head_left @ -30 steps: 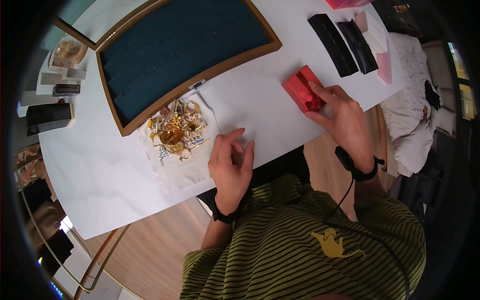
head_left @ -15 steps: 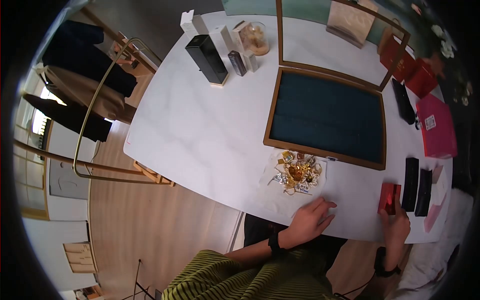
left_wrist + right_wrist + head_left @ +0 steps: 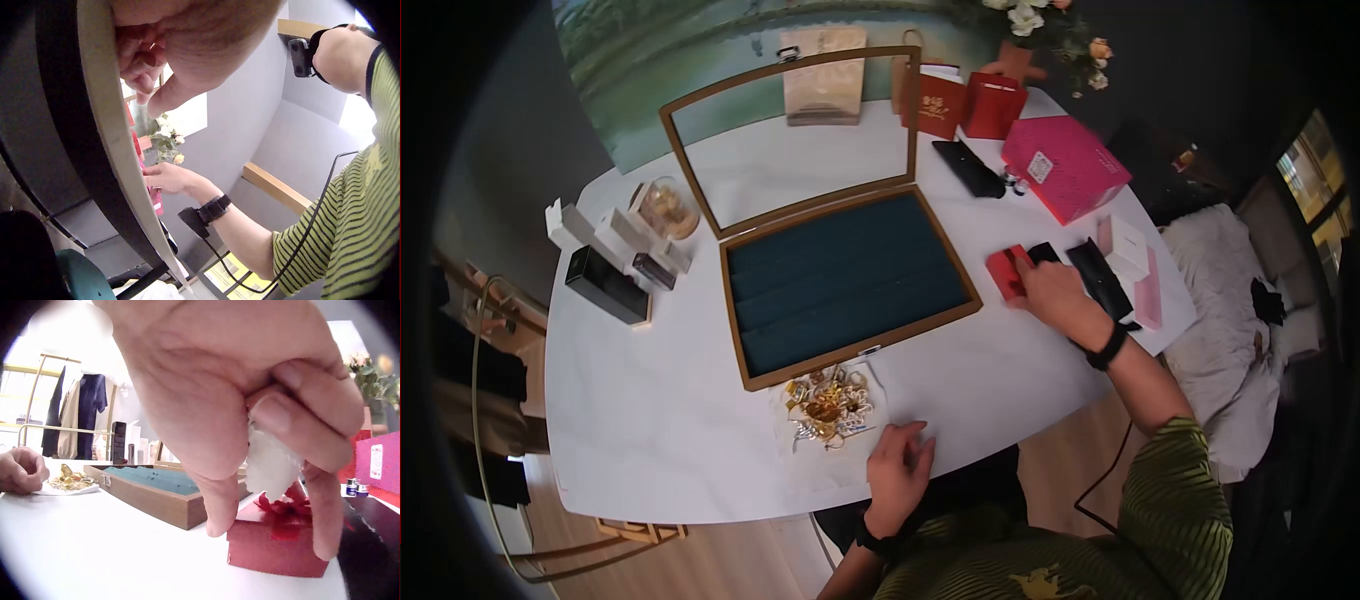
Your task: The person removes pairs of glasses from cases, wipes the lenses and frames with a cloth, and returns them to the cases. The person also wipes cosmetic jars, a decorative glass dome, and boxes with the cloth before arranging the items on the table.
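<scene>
My right hand (image 3: 1055, 295) grips a small red gift box (image 3: 275, 553) by its sides, thumb on one side and a finger on the other. A red ribbon bow (image 3: 287, 509) tops the box. In the right wrist view a crumpled whitish piece (image 3: 272, 462) shows under the curled fingers of that hand. My left hand (image 3: 900, 470) rests near the table's front edge with loosely curled fingers and nothing in them. Beside it a pile of gold and silver jewelry (image 3: 830, 405) lies on a white cloth (image 3: 795, 465). Behind the pile stands a wooden display case (image 3: 855, 362) with dark teal lining, its glass lid raised.
Black cases (image 3: 1098, 280), a white box (image 3: 1122, 248) and a pink box (image 3: 1147, 300) lie right of my right hand. A magenta box (image 3: 1065, 165) and red bags (image 3: 992, 105) stand at the back right. Several small boxes and a black box (image 3: 607, 287) are on the left.
The head view has swung, bringing the raised lid and table's back into sight. My right hand stays on the red box, now farther from the front edge. The left hand remains near the jewelry.
</scene>
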`<state>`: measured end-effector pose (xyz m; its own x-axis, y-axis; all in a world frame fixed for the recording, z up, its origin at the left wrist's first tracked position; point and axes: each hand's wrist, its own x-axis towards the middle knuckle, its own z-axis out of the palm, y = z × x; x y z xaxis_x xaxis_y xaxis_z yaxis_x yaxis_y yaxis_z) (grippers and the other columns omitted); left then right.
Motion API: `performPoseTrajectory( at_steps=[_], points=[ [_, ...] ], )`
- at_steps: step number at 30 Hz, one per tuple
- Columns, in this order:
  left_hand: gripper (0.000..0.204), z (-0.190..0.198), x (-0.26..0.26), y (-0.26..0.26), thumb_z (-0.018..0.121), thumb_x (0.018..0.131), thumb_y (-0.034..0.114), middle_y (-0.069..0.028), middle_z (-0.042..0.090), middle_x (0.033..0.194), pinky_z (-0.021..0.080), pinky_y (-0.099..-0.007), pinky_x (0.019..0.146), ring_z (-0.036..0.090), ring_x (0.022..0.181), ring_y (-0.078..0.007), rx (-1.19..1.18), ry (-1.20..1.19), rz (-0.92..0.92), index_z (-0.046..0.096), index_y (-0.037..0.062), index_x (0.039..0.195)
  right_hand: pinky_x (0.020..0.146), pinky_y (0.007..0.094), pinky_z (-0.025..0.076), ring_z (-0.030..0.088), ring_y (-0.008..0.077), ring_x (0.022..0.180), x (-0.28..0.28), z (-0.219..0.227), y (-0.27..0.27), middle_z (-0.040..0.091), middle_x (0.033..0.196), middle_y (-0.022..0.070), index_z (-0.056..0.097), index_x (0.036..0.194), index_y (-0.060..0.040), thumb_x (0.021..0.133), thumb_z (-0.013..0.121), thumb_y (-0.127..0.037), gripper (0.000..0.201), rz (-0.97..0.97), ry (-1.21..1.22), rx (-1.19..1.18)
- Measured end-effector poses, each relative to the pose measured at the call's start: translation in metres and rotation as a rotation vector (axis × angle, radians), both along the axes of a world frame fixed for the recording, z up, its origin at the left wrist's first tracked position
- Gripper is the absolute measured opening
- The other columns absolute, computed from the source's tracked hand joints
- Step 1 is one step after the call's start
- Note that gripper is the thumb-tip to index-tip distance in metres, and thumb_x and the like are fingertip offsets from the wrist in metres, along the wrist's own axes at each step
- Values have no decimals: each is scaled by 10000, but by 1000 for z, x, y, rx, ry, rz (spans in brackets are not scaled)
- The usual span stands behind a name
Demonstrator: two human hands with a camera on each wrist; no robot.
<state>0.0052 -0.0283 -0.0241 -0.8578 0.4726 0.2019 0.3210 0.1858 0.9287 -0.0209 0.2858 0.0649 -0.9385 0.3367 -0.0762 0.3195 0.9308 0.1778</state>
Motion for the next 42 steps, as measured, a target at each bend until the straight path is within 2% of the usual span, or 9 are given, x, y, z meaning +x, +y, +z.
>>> performPoseTrajectory(
  at_steps=[17, 22, 24, 26, 30, 33, 37, 39, 42],
  points=[
    [181, 3, 1, 3, 667, 776, -9, -21, 451, 673, 349, -243, 479, 422, 517, -105, -45, -10, 37, 627, 52, 941, 805, 455, 499, 628, 370, 950, -142, -14, 32, 651, 957, 222, 582, 1013, -7, 747, 730, -350, 458, 42, 142, -228],
    [165, 6, -1, 5, 659, 779, -7, -27, 444, 658, 337, -250, 468, 418, 510, -110, -46, -27, 66, 626, 52, 929, 778, 432, 512, 646, 339, 902, -175, -8, 67, 674, 912, 182, 692, 922, -37, 716, 698, -511, 516, -22, 138, -294],
    [159, 6, 1, 7, 658, 778, -7, -28, 441, 652, 334, -253, 464, 417, 507, -112, -31, -44, 78, 625, 53, 922, 750, 407, 514, 657, 321, 813, -183, 3, 97, 678, 874, 166, 700, 897, -55, 767, 671, -434, 401, -83, 200, -475],
    [149, 6, 0, 8, 656, 776, -6, -31, 436, 648, 330, -260, 457, 415, 500, -119, -73, -20, 81, 623, 54, 909, 795, 433, 506, 655, 345, 868, -179, 15, 117, 674, 926, 183, 696, 919, -58, 798, 593, -193, 209, -130, 301, -249],
    [145, 5, 0, 10, 653, 776, -9, -38, 436, 639, 330, -266, 457, 417, 494, -126, -103, -12, 81, 621, 58, 901, 816, 441, 500, 647, 354, 908, -173, 0, 174, 667, 946, 195, 697, 923, -52, 784, 570, -136, 206, -149, 234, -131],
    [133, 5, 0, 11, 651, 776, -11, -42, 442, 638, 332, -270, 460, 421, 497, -131, -110, 1, 87, 625, 51, 891, 812, 439, 502, 646, 354, 911, -178, -13, 187, 666, 919, 208, 696, 934, -38, 778, 589, -151, 221, -66, 255, -182],
    [113, 6, 0, 13, 643, 781, -15, -45, 451, 644, 332, -272, 466, 422, 502, -136, -153, -8, 65, 629, 38, 879, 755, 425, 511, 661, 341, 829, -180, -12, 166, 668, 849, 221, 692, 918, 5, 785, 661, -399, 427, -9, 208, -383],
    [96, 6, 1, 15, 633, 788, -20, -45, 455, 649, 331, -268, 470, 420, 507, -137, -112, 14, 90, 630, 28, 871, 724, 422, 511, 662, 342, 790, -176, -16, 161, 663, 837, 235, 687, 892, 29, 782, 654, -485, 527, -34, 189, -319],
    [91, 7, 3, 17, 629, 797, -15, -40, 454, 647, 327, -262, 466, 416, 508, -126, -143, 13, 72, 628, 29, 877, 747, 425, 515, 659, 364, 838, -179, -28, 170, 662, 887, 243, 672, 960, 36, 795, 647, -409, 476, -71, 134, -221]
  ],
)
